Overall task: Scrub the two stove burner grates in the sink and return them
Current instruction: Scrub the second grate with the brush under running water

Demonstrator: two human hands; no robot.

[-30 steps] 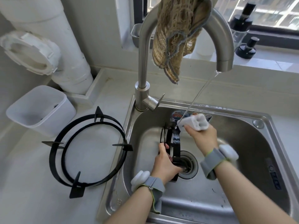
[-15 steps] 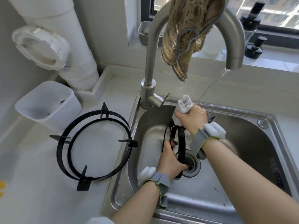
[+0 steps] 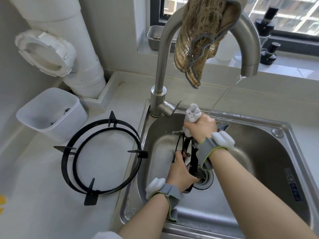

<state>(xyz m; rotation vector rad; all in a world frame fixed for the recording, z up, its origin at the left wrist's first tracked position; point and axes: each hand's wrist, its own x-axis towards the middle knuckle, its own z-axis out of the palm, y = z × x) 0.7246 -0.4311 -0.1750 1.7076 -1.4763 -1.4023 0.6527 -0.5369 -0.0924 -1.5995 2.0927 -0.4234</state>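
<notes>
I see one burner grate (image 3: 193, 158) down in the sink (image 3: 269, 152), stood up on its edge so I look at it nearly edge-on. Its long axis runs from the drain (image 3: 206, 179) at the near end up toward the base of the faucet (image 3: 159, 69) at the far end. My left hand (image 3: 179, 175) grips the near part of the ring with fingers curled round the black metal, low in the basin and just beside the drain. My right hand (image 3: 202, 125) is closed round a white scrubber (image 3: 192, 114), which sticks up out of the fist, and that fist sits on the grate's far, upper end. A thin stream of water (image 3: 222, 95) slants down from the spout and lands by the right hand's knuckles. The second grate (image 3: 101, 157) lies flat on the bench (image 3: 43, 213) left of the sink, a double ring with four fins spaced round it; its right fin reaches the sink's rim, and its far-left side is near a white plastic tub (image 3: 50, 114). For room, the held grate is close to the sink's left wall and the faucet base, while the basin's right half is open steel. Overhead, a brown mesh cloth (image 3: 202, 42) hangs off the faucet's arch above the hands. A wide white pipe (image 3: 72, 49) fills the back left corner of the bench.
</notes>
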